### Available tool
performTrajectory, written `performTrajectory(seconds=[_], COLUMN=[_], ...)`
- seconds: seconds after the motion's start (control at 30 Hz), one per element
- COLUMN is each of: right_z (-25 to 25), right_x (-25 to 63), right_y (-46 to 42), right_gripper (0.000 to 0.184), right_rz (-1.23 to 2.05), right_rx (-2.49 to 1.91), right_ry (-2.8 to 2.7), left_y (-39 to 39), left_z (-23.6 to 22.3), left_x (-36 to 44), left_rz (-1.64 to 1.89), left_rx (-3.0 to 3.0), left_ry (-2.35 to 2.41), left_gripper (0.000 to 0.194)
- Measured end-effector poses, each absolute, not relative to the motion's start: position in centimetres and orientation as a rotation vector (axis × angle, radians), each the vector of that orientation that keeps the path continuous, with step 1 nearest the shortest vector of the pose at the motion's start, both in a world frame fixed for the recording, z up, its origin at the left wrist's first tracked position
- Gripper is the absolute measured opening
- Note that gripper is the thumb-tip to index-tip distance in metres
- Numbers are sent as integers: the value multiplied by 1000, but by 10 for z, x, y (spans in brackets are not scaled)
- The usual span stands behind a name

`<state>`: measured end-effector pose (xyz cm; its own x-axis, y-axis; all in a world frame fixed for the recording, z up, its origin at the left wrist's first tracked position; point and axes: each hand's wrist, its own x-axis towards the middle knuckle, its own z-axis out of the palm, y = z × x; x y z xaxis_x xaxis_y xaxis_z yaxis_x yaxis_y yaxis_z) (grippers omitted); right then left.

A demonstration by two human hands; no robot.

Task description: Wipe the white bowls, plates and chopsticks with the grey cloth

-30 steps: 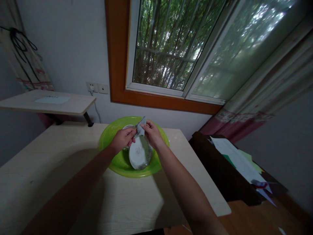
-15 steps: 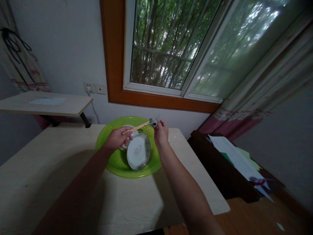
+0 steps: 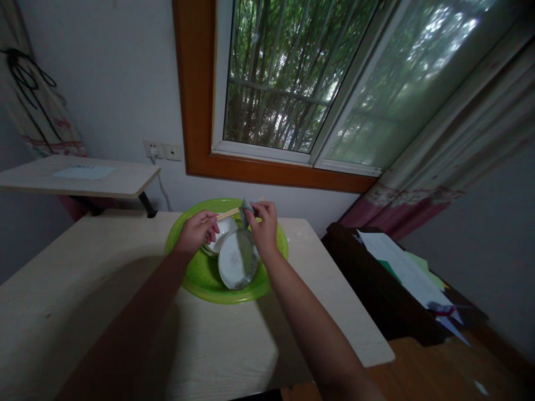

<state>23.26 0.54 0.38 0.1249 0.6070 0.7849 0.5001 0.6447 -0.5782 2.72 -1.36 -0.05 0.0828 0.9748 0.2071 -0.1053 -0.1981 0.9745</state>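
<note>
My left hand (image 3: pixel 198 233) is closed round one end of a pair of chopsticks (image 3: pixel 228 214), held over a green basin (image 3: pixel 200 287). A grey-blue cloth (image 3: pixel 246 211) is pinched in my right hand (image 3: pixel 264 223) and wraps the chopsticks partway along; their far tips poke out beyond it. Below my hands, a white plate (image 3: pixel 234 260) leans tilted inside the basin. Behind it sits a white bowl (image 3: pixel 224 228), partly covered by the plate and my left fingers.
The basin stands on a pale wooden table (image 3: pixel 225 345) against the wall. At the left is a raised shelf (image 3: pixel 121 181) on black legs, with a paper on it. A dark cabinet (image 3: pixel 359 273) holding papers stands right of the table, below a window.
My right hand has slid the cloth left along the chopsticks, from their far tips toward my left hand. The far tips now show past the cloth. The plate and basin stay put.
</note>
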Motion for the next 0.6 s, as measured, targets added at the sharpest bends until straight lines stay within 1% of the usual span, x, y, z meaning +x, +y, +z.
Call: performTrajectory(seconds=[0.17, 0.27, 0.37, 0.5, 0.6], right_z=[1, 1, 1, -1, -4], right_x=[218, 215, 221, 240, 248], right_y=[-1, -3, -1, 11, 17], right_gripper=[21, 23, 22, 20, 21], right_rz=[52, 40, 26, 29, 38], right_rx=[-879, -832, -890, -1041, -1121], right_ry=[-1817, -1900, -1812, -1522, -1419], left_y=[-14, -13, -14, -13, -11], left_z=[-1, -1, -2, -3, -5], left_x=[28, 27, 27, 26, 26], left_rz=[1292, 1279, 1293, 1321, 1335], left_rx=[1325, 1335, 1346, 1375, 1385], left_ry=[900, 880, 860, 884, 906], left_gripper=[26, 26, 24, 20, 19])
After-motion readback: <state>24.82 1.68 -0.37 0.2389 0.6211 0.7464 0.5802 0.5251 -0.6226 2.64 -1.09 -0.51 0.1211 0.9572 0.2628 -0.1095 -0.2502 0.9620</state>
